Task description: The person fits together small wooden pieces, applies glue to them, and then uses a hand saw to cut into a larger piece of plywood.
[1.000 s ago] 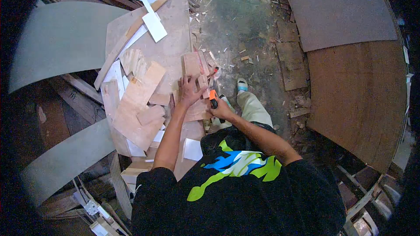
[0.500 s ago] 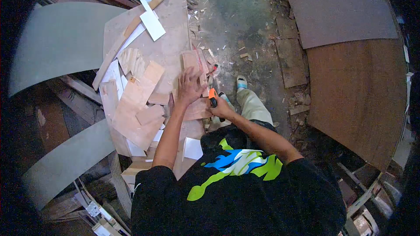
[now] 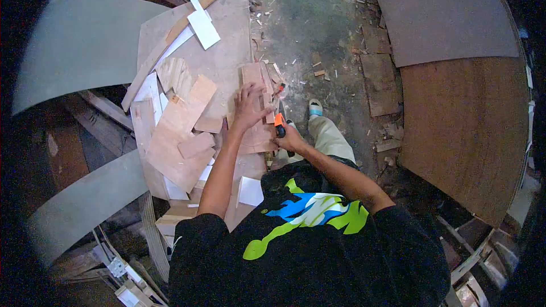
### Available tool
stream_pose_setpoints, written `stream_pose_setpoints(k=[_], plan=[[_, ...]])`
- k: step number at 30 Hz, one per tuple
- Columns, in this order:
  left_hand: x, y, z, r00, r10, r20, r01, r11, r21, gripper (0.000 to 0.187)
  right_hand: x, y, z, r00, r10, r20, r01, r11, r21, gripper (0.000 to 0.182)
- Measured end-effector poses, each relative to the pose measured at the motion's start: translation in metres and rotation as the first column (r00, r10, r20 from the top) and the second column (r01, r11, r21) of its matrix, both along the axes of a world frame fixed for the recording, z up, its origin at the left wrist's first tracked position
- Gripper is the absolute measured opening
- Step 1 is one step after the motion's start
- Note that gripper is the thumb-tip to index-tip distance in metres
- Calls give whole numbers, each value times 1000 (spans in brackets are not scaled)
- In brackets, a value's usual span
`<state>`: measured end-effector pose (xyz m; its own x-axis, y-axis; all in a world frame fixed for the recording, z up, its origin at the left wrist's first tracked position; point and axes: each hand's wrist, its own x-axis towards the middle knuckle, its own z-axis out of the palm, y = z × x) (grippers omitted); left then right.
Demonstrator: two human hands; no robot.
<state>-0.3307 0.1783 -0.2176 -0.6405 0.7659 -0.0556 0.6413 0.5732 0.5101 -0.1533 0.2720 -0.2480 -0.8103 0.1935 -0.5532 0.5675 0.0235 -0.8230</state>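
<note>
My left hand [image 3: 250,109] lies with its fingers spread over a wooden board [image 3: 252,74] and narrow wood strips [image 3: 268,99] at the right edge of the workbench. The hand presses flat on them and is not wrapped round anything. Just to its right, my right hand [image 3: 291,140] is closed round an orange-and-black-handled tool [image 3: 279,120]; its working end cannot be made out clearly. Under both hands lies a wider wood piece [image 3: 259,141]. Beyond the hands, near the bench edge, is a small red-and-black item [image 3: 281,87].
Wood offcuts [image 3: 196,145] and a white board piece [image 3: 203,29] lie on the plywood bench top [image 3: 230,17]. Scraps litter the concrete floor [image 3: 296,23]. Large brown sheets [image 3: 460,131] stand on the right, and curved grey panels [image 3: 85,45] on the left.
The whole view has shifted slightly. My left hand keeps its place on the wood, and my right hand still grips the tool, having moved very little.
</note>
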Motion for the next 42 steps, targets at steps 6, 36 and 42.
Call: stream_pose_setpoints(k=[6, 36, 42], plan=[[2, 0, 12, 998, 33, 51, -33, 999, -1, 63, 7, 6, 8, 990, -99, -97, 87, 989, -122, 26], [1, 16, 29, 974, 111, 200, -91, 990, -105, 60, 11, 8, 10, 996, -78, -48, 68, 980, -184, 22], [4, 16, 24, 983, 125, 133, -119, 992, -48, 61, 14, 11, 15, 992, -120, -49, 99, 946, -309, 24]])
